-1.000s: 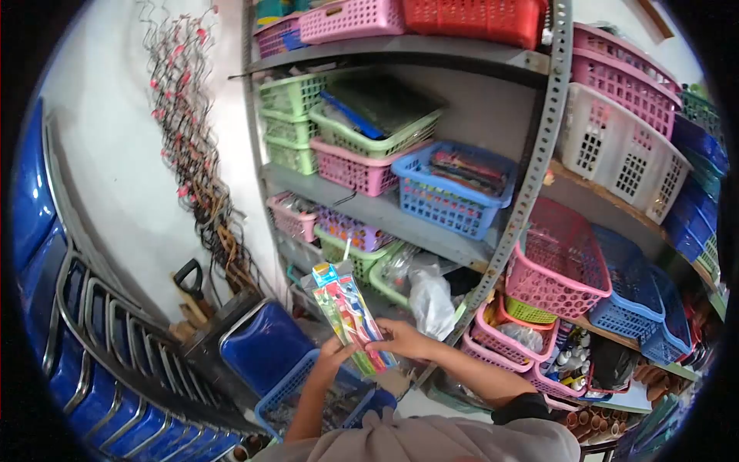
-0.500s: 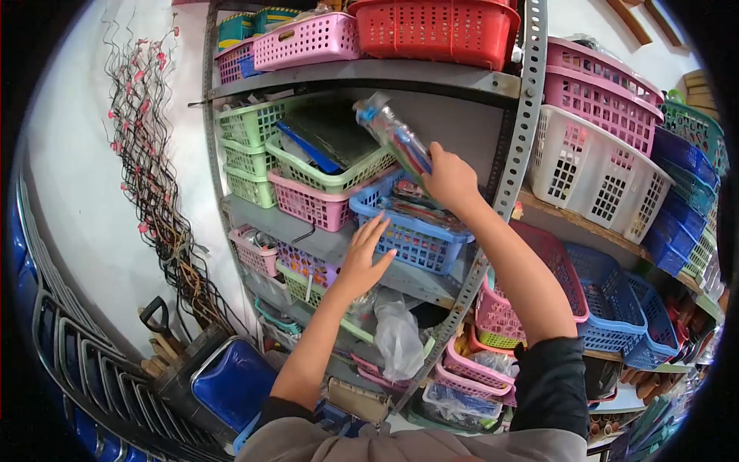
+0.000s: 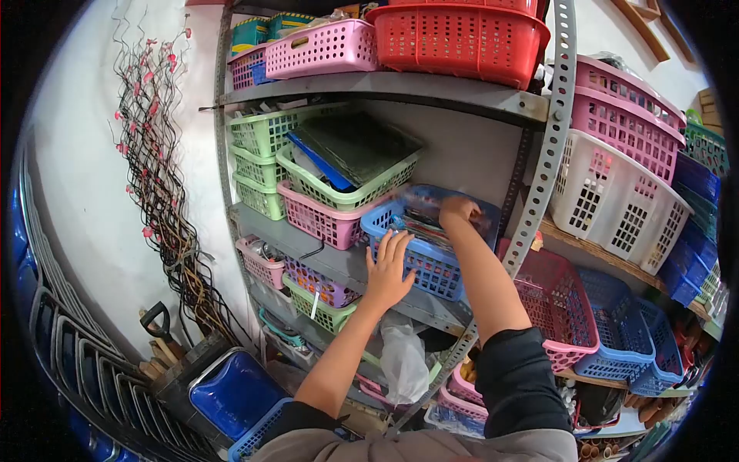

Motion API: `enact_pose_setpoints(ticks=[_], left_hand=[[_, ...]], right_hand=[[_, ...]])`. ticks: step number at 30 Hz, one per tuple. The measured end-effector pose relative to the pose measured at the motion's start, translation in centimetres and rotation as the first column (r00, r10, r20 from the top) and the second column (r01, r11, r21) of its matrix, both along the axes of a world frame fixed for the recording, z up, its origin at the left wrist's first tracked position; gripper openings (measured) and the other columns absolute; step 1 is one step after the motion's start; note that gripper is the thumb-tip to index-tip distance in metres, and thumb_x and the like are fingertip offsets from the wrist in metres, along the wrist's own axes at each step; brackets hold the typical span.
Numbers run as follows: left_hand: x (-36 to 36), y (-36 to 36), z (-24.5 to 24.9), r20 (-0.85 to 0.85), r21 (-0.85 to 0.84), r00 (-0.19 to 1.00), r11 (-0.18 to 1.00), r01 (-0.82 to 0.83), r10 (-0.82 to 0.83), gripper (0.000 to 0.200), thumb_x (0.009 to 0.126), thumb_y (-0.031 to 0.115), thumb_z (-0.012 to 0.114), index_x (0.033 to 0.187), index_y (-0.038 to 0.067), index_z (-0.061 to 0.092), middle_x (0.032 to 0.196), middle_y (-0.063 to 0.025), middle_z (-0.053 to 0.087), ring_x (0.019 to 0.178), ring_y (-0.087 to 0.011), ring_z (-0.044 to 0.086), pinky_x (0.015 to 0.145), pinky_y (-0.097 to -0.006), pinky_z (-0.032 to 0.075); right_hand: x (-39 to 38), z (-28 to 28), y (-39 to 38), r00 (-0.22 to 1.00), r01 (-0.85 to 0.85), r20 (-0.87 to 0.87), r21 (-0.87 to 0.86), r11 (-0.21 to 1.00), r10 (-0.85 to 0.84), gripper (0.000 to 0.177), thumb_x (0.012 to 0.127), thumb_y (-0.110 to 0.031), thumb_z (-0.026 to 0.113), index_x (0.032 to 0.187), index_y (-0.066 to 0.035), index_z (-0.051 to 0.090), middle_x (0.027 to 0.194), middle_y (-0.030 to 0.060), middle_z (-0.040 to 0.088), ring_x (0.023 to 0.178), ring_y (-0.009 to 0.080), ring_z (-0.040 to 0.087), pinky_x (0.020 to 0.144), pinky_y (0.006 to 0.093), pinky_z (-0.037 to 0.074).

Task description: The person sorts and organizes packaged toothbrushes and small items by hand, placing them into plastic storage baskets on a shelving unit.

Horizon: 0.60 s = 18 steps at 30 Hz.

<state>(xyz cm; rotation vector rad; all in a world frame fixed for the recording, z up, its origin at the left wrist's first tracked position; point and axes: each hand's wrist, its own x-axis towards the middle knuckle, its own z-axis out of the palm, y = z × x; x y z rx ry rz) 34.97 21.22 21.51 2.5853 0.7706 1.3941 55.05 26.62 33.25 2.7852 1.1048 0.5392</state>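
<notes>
A blue plastic basket (image 3: 431, 266) sits on the grey metal shelf, with several packets in clear plastic (image 3: 423, 229) inside it. Over the basket's back part, my right hand (image 3: 459, 209) is closed on a long clear plastic packet (image 3: 422, 202), smeared by motion and partly hidden. My left hand (image 3: 390, 271) is open, fingers spread, at the basket's front left side and rim. To the left stands a pink basket (image 3: 319, 219) with a light green basket (image 3: 362, 192) on top, which holds a black and blue flat folder-like thing (image 3: 358, 150).
The perforated metal post (image 3: 543, 169) rises close to my right forearm. Red baskets (image 3: 462, 42) stand on the shelf above. More baskets, including a white one (image 3: 616, 200), fill the right shelves. A plastic bag (image 3: 404, 362) hangs below; blue chairs (image 3: 235, 393) stand at lower left.
My right hand has brought the plastic packet down from above the basket into its back part. My left hand stays open at the basket's front. The view has shifted slightly.
</notes>
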Motion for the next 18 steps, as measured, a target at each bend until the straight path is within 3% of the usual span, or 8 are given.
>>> enact_pose_setpoints(ticks=[1, 3, 9, 10, 13, 15, 18], left_hand=[[0.1, 0.0, 0.0, 0.007, 0.003, 1.000, 1.000, 0.008, -0.008, 0.070, 0.079, 0.019, 0.068, 0.139, 0.016, 0.032, 0.145, -0.0063, 0.031, 0.140, -0.0308, 0.020, 0.105, -0.0681, 0.017], [0.4, 0.1, -0.2, 0.014, 0.002, 1.000, 1.000, 0.002, -0.002, 0.070, 0.079, 0.019, 0.068, 0.139, 0.016, 0.032, 0.145, -0.0064, 0.031, 0.140, -0.0306, 0.019, 0.105, -0.0681, 0.017], [0.4, 0.1, -0.3, 0.005, 0.006, 1.000, 1.000, -0.008, 0.008, 0.071, 0.079, 0.019, 0.068, 0.140, 0.017, 0.031, 0.145, -0.0062, 0.030, 0.141, -0.0303, 0.018, 0.105, -0.0684, 0.017], [0.2, 0.1, -0.3, -0.001, 0.002, 1.000, 1.000, -0.001, 0.001, 0.072, 0.079, 0.019, 0.068, 0.140, 0.017, 0.031, 0.145, -0.0061, 0.030, 0.141, -0.0305, 0.018, 0.105, -0.0685, 0.016], [0.0, 0.1, -0.3, -0.019, 0.021, 1.000, 1.000, 0.001, 0.000, 0.073, 0.079, 0.019, 0.068, 0.141, 0.017, 0.029, 0.146, -0.0062, 0.028, 0.141, -0.0305, 0.017, 0.105, -0.0691, 0.015], [-0.5, 0.1, -0.2, -0.068, -0.010, 0.998, 1.000, 0.008, -0.009, 0.078, 0.080, 0.021, 0.068, 0.145, 0.020, 0.025, 0.150, -0.0037, 0.024, 0.143, -0.0288, 0.014, 0.105, -0.0713, 0.012], [-2.7, -1.5, 0.2, -0.153, -0.025, 0.987, 0.998, -0.056, 0.051, 0.074, 0.083, 0.028, 0.066, 0.146, 0.022, 0.027, 0.153, -0.0021, 0.023, 0.143, -0.0281, 0.013, 0.104, -0.0730, 0.006]], right_hand=[[1.2, -1.8, 1.3, 1.000, -0.004, 0.000, 0.000, 1.000, 0.004, 0.037, 0.083, -0.021, 0.065, 0.117, -0.007, 0.065, 0.116, 0.0176, 0.064, 0.106, 0.0382, 0.061, 0.082, 0.0575, 0.051], [2.6, -4.5, 3.1, 0.962, -0.074, -0.271, -0.372, 0.925, -0.032, 0.040, 0.084, -0.034, 0.062, 0.119, -0.015, 0.065, 0.121, 0.0138, 0.062, 0.107, 0.0319, 0.062, 0.087, 0.0514, 0.050], [0.8, -3.5, 0.0, 0.926, -0.184, -0.357, -0.134, 0.974, 0.126, 0.046, 0.089, -0.036, 0.056, 0.131, -0.016, 0.056, 0.128, 0.0107, 0.058, 0.107, 0.0358, 0.061, 0.082, 0.0553, 0.051], [1.6, -4.2, 1.3, 0.939, -0.147, -0.334, -0.181, 0.973, 0.079, 0.051, 0.088, -0.044, 0.055, 0.134, -0.023, 0.053, 0.134, 0.0074, 0.054, 0.110, 0.0353, 0.059, 0.084, 0.0558, 0.050], [1.9, -4.8, 1.9, 0.944, -0.062, -0.331, -0.137, 0.989, 0.013, 0.055, 0.086, -0.048, 0.057, 0.134, -0.022, 0.053, 0.133, 0.0086, 0.054, 0.113, 0.0346, 0.058, 0.087, 0.0565, 0.049], [0.4, -2.7, -2.1, 0.936, -0.296, -0.198, 0.011, 0.955, 0.292, 0.055, 0.085, -0.045, 0.060, 0.131, -0.017, 0.055, 0.132, 0.0114, 0.055, 0.115, 0.0351, 0.056, 0.088, 0.0583, 0.047], [-0.9, -1.3, -1.9, 0.918, -0.381, -0.132, -0.029, 0.924, 0.374, 0.045, 0.083, -0.035, 0.062, 0.121, -0.011, 0.062, 0.124, 0.0152, 0.060, 0.109, 0.0351, 0.061, 0.086, 0.0526, 0.050]])
